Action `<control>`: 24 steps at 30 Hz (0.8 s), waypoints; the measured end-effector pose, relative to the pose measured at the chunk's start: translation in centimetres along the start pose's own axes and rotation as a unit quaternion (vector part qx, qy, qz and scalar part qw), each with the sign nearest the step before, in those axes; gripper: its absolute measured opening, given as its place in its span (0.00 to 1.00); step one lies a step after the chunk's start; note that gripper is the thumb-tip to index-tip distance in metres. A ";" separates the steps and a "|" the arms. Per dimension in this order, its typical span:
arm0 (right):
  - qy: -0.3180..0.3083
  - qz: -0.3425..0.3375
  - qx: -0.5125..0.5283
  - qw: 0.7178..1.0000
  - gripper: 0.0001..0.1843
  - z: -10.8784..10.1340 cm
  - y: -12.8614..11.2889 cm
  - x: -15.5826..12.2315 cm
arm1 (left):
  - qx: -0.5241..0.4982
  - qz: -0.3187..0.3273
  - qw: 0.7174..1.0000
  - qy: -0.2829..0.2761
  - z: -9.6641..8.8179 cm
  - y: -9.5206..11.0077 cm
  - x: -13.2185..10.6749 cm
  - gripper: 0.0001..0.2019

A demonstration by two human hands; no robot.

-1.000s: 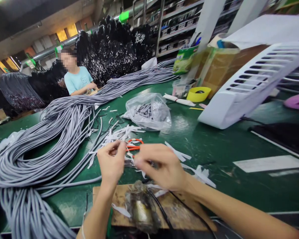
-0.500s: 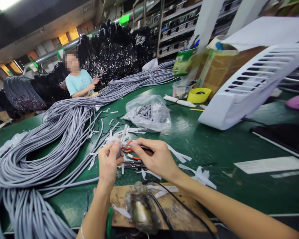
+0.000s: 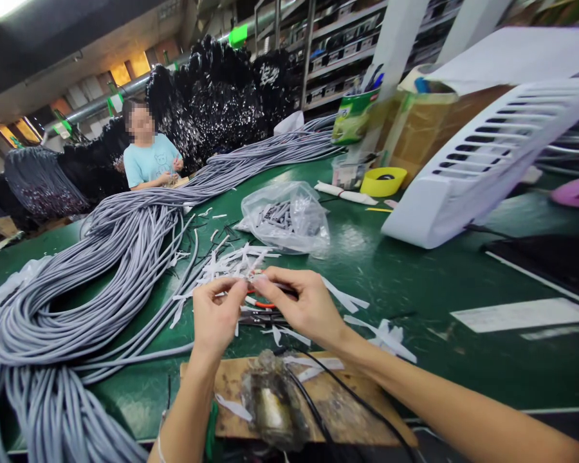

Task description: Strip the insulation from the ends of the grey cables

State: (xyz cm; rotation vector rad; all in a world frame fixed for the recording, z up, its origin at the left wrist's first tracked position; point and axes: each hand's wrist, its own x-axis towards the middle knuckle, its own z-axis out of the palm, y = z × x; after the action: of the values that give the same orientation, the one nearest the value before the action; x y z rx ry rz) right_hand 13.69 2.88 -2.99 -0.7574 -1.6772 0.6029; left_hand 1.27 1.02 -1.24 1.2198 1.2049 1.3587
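My left hand (image 3: 216,320) and my right hand (image 3: 302,303) are held close together over the green table (image 3: 415,276), fingers pinched on the end of a thin grey cable whose red and white inner wires (image 3: 258,301) loop between them. My right hand also grips a dark slim tool. White paper strips (image 3: 231,262) lie scattered just beyond the hands. A big bundle of grey cables (image 3: 101,270) sweeps along the left.
A wooden board (image 3: 338,405) with a plastic-wrapped device lies at the near edge. A clear bag of cable pieces (image 3: 287,217), a yellow bowl (image 3: 383,181), a white slatted fan housing (image 3: 492,161) and boxes stand beyond. A person in a light blue shirt (image 3: 150,162) works at the far side.
My hands have drawn slightly closer to me and together; the right hand turned from a blurred motion to a steady pinch on the wire end.
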 end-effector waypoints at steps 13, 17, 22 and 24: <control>0.096 0.047 -0.010 0.994 0.11 1.0 0.8 0.0 | -0.025 0.029 0.998 0.040 -0.9 0.1 0.9 0.15; 0.071 0.062 -0.001 0.996 0.08 0.9 0.9 0.1 | 0.041 0.040 0.998 0.031 -0.5 -0.5 0.3 0.10; 0.042 -0.260 -0.080 0.961 0.08 0.9 -0.7 -1.8 | 0.186 0.108 0.973 0.087 -0.6 -1.0 0.8 0.07; 0.031 -0.341 -0.081 0.936 0.07 0.8 -1.0 -2.3 | 0.210 0.114 0.966 0.100 -0.8 -1.0 0.9 0.11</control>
State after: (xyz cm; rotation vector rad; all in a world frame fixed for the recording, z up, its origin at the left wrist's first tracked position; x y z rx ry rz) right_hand 13.07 0.53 -3.91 -0.2589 -1.7991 -0.0476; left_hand 0.43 1.95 -2.17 1.5858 1.5902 1.4663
